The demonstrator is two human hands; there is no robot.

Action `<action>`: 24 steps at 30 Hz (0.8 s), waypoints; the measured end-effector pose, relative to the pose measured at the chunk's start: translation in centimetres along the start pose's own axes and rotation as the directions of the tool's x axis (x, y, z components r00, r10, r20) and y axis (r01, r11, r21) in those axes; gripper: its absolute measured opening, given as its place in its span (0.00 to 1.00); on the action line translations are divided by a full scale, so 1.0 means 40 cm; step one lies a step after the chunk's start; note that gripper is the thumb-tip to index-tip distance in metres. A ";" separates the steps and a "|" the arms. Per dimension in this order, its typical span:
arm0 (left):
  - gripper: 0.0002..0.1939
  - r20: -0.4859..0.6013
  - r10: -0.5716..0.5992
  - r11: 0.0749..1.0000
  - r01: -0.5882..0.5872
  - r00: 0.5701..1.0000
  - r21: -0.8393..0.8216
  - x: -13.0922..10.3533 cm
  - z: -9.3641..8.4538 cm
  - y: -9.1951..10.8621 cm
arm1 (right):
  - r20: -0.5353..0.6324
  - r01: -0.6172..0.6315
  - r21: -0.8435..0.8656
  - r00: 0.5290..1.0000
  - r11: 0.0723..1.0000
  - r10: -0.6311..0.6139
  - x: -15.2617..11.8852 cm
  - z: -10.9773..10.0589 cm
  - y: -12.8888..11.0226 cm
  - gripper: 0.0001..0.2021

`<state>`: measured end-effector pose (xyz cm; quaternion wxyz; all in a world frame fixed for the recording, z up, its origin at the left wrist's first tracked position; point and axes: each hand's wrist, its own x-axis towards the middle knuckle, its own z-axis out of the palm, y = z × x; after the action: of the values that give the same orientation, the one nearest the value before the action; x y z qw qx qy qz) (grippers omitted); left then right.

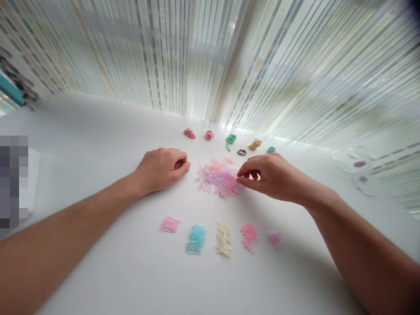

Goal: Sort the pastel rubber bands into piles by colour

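A loose pile of pink, lilac and pale blue bands (219,177) lies mid-table. My left hand (166,169) rests left of it, fingers curled and pressed together; whatever they hold, if anything, is hidden. At the pile's right edge my right hand (269,177) pinches with thumb and index finger; anything between the tips is too small to make out. Nearer me lie separate groups: light pink bands (170,224), blue bands (196,239), cream bands (223,239), deeper pink bands (249,237) and a small purple cluster (274,239).
Behind the pile sit red (189,133), pink (209,135), green (231,139), tan (255,144) and blue (271,149) bundles, plus a dark patterned ring (242,152). A clear container (352,159) stands right. String curtains (210,57) hang along the white table's (131,271) far edge.
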<state>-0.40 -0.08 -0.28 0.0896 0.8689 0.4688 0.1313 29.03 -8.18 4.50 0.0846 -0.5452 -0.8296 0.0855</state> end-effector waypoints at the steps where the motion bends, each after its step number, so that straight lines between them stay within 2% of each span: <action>1: 0.16 -0.003 0.001 1.000 -0.001 1.000 0.001 0.000 0.000 0.000 | -0.009 -0.006 0.001 1.000 1.000 0.006 0.002 0.003 -0.001 0.06; 15: 0.15 0.016 -0.017 1.000 0.017 1.000 -0.006 0.000 -0.002 0.003 | -0.039 -0.081 0.037 0.996 0.996 0.083 0.012 0.025 -0.014 0.06; 24: 0.16 0.024 -0.023 1.000 0.023 0.999 -0.008 0.001 -0.005 0.004 | -0.193 -0.052 0.118 0.979 0.992 0.074 0.002 0.000 -0.010 0.05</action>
<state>-0.30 -0.12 -0.05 0.1002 0.8646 0.4770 0.1218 28.63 -8.27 4.60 0.1939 -0.5713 -0.7935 0.0804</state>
